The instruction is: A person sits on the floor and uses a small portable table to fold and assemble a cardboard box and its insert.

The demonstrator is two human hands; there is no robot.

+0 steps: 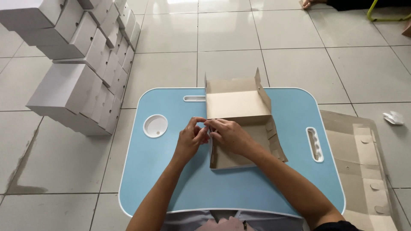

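Note:
A half-folded brown cardboard box [239, 107] lies on a light blue lap table [180, 184]. Its far walls stand up; the near part lies flat. My left hand [191, 139] and my right hand [229, 134] meet at the box's left edge, fingers pinching a flap of the cardboard there. Both forearms reach in from the bottom of the view.
Stacks of finished white boxes [81, 64] stand on the tiled floor at the left. Flat cardboard blanks [364, 171] lie on the floor to the right of the table. A crumpled white scrap [394, 117] sits far right. Another person's foot [306, 4] shows at the top.

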